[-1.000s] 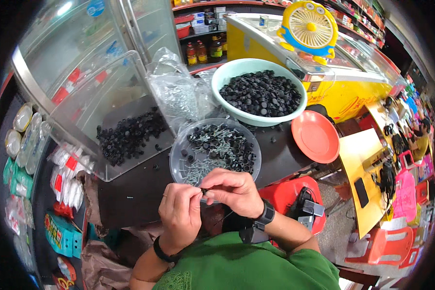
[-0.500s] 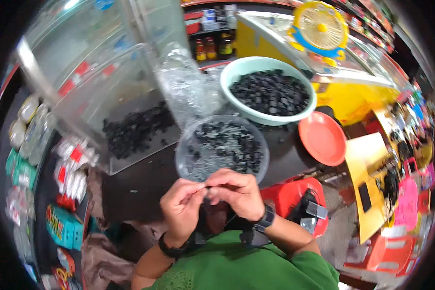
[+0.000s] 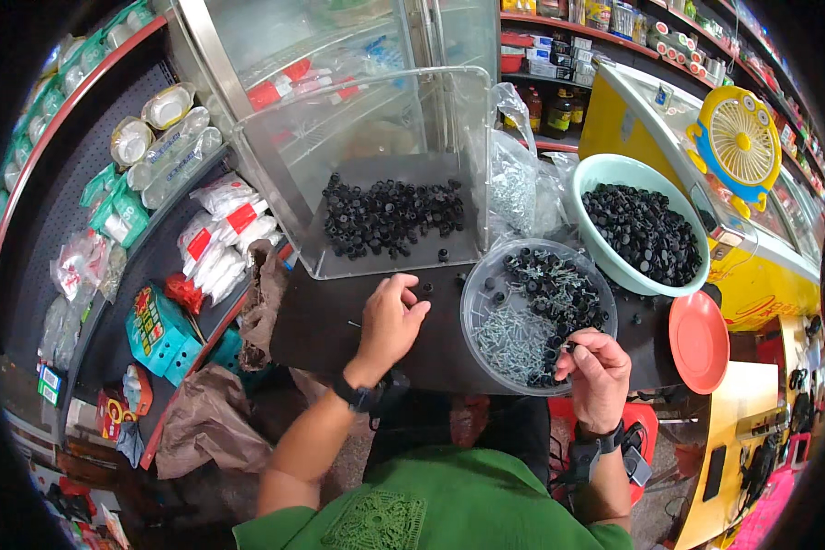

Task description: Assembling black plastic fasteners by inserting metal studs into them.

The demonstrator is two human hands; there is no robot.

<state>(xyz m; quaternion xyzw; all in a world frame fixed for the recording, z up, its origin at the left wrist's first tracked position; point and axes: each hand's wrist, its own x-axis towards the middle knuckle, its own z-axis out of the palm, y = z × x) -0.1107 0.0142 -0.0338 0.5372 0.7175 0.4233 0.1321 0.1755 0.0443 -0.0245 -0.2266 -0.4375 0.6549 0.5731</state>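
Note:
My left hand (image 3: 392,321) is over the dark tabletop, thumb and fingers apart, with nothing visible in it. Just beyond its fingertips lies a loose black cap (image 3: 427,289). My right hand (image 3: 599,380) is at the near right rim of a clear round tub (image 3: 472,344), thumb and forefinger pinched on a small dark piece I cannot make out clearly. Silvery screws (image 3: 511,341) fill the tub's near left, and black pieces (image 3: 559,289) lie on its right and far side. A clear bin (image 3: 316,261), tipped on its side, holds many black caps (image 3: 390,218) beyond my left hand.
A pale green basin (image 3: 585,225) heaped with black caps stands right of the tub, beside a red-orange plate (image 3: 699,341). Behind the tub is a plastic bag of screws (image 3: 513,188). Packed shelves (image 3: 92,206) line the left; a yellow freezer (image 3: 752,284) with a toy-like fan stands right.
My hands were together, pinching a small dark piece before the tub. They have parted: left toward the bin, right to the tub's rim. The view has turned left.

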